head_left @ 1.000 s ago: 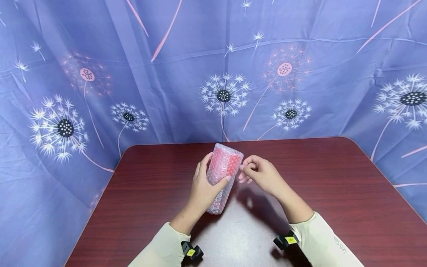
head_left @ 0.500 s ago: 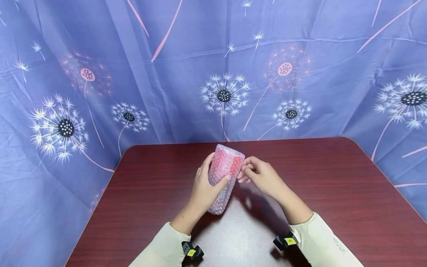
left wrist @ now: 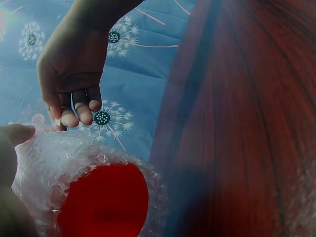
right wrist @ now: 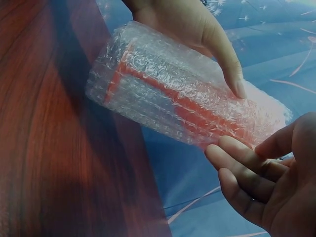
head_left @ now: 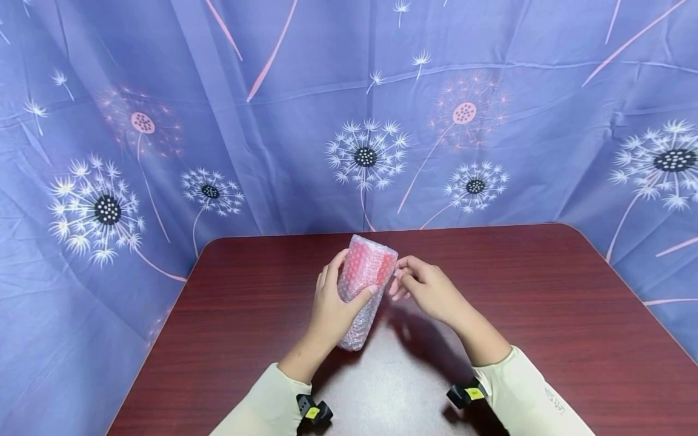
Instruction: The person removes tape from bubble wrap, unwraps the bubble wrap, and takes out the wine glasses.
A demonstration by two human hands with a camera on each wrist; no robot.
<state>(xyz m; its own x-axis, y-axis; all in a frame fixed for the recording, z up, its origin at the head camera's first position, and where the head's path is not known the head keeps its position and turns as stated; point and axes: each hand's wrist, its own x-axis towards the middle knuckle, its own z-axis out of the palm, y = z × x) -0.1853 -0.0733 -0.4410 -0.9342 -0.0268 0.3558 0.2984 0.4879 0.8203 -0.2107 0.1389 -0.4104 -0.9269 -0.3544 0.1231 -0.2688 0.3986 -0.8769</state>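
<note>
A red item inside clear bubble wrap [head_left: 366, 266] stands tilted over the table, long and rounded in shape. My left hand [head_left: 335, 306] grips it from the left, thumb across the front and fingers behind. In the left wrist view, a round red end [left wrist: 108, 200] shows inside the ring of wrap. At the package's upper right edge, my right hand [head_left: 428, 287] pinches the edge of the wrap between thumb and forefinger. Its other fingers curl loosely, and the right wrist view shows these fingers [right wrist: 242, 170] right against the wrap.
The dark red wood-grain table [head_left: 545, 303] spreads around both hands. Behind it hangs a blue curtain [head_left: 305, 151] with a dandelion print. Black cameras are strapped at the left wrist [head_left: 314, 412] and the right wrist [head_left: 466, 393].
The right hand's fingertips have shifted slightly along the wrap's edge. The package swayed a little right and back, still in the left hand's grip.
</note>
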